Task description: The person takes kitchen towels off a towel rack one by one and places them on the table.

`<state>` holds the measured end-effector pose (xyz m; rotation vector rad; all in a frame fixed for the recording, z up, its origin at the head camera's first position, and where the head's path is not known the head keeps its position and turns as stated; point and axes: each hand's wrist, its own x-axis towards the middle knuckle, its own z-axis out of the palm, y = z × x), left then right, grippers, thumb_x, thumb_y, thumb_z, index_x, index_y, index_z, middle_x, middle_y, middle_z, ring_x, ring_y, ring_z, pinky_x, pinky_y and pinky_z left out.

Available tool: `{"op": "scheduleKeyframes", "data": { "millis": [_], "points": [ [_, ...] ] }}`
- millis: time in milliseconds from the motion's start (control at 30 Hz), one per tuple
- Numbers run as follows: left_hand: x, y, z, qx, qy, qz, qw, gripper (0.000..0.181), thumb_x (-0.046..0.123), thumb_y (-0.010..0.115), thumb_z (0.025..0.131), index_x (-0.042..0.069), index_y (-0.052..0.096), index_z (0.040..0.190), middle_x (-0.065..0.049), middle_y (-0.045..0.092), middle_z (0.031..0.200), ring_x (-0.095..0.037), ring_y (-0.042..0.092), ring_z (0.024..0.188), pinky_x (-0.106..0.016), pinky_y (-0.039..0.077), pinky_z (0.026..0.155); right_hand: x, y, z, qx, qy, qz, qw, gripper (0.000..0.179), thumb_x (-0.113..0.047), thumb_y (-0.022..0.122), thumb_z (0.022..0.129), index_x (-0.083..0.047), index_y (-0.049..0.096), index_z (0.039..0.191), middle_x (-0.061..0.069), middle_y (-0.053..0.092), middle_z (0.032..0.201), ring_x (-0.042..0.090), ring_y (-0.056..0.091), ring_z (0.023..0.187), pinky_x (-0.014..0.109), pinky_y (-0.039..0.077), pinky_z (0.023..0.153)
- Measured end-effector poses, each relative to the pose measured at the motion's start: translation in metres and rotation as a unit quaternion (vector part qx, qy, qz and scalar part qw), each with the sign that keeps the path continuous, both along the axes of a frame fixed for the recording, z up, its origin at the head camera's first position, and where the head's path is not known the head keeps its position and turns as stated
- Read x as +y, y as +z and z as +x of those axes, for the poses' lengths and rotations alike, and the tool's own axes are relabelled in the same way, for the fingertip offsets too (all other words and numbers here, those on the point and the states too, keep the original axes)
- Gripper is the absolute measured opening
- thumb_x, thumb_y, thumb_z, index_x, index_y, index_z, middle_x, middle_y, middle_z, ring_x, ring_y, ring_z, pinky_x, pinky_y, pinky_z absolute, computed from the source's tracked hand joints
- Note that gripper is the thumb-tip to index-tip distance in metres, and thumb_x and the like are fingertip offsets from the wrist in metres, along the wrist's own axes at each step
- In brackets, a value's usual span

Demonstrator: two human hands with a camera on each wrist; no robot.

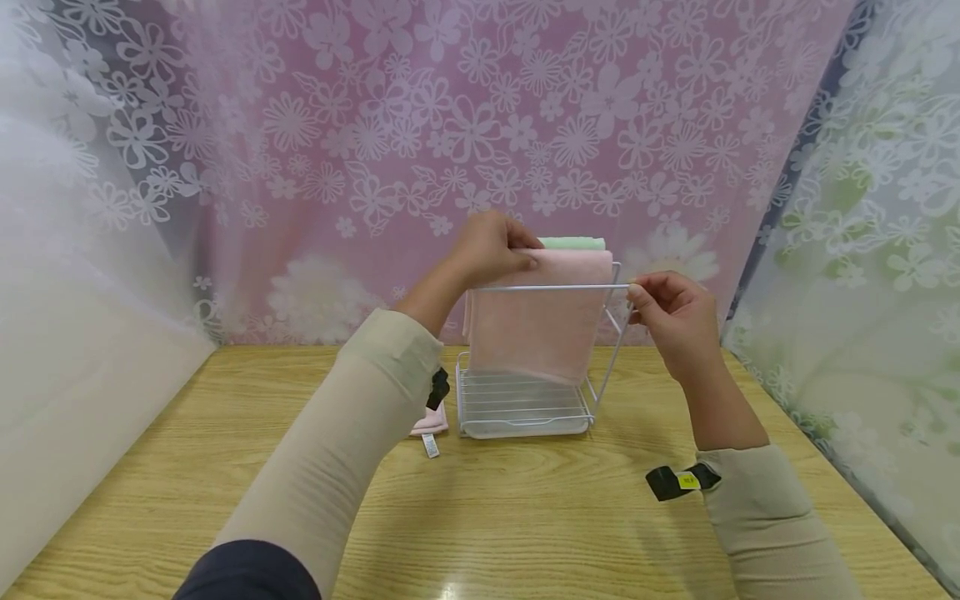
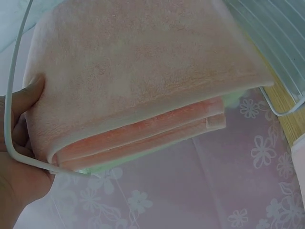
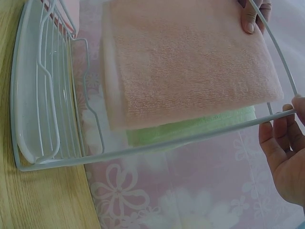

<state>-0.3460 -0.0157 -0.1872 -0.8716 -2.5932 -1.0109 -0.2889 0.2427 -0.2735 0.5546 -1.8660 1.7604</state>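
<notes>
A pink towel point(image 1: 536, 329) hangs folded over a bar in the upper part of a white wire rack point(image 1: 613, 367). My left hand point(image 1: 489, 250) pinches the towel's folded top at its left corner, thumb in front. The rack's front top bar crosses before that hand in the left wrist view. Behind the pink towel a light green towel point(image 1: 573, 243) shows, mostly hidden; its edge point(image 3: 190, 126) peeks out below the pink one in the right wrist view. My right hand point(image 1: 677, 323) grips the rack's top right front corner between thumb and fingers.
Below the towels, the rack's wire shelf sits over a pale tray point(image 1: 525, 430) on the wooden table point(image 1: 540, 517). Left of the rack lies another pink cloth with a white tag point(image 1: 431, 446), partly behind my left sleeve. Flowered curtains point(image 1: 450, 125) close in the back and sides.
</notes>
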Motion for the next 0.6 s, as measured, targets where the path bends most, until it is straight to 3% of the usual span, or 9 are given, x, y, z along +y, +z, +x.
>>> {"op": "scheduleKeyframes", "data": {
  "millis": [600],
  "points": [
    [-0.006, 0.018, 0.011, 0.0, -0.009, 0.018, 0.9998, 0.017, 0.014, 0.081, 0.082, 0.009, 0.079, 0.098, -0.004, 0.075, 0.092, -0.01, 0.067, 0.079, -0.022, 0.052, 0.071, 0.0, -0.001, 0.0, 0.008, -0.012, 0.013, 0.9998, 0.021, -0.005, 0.067, 0.091, 0.014, 0.063, 0.1, 0.008, 0.064, 0.08, 0.016, 0.06, 0.068, 0.019, 0.055, 0.064]
  ]
}}
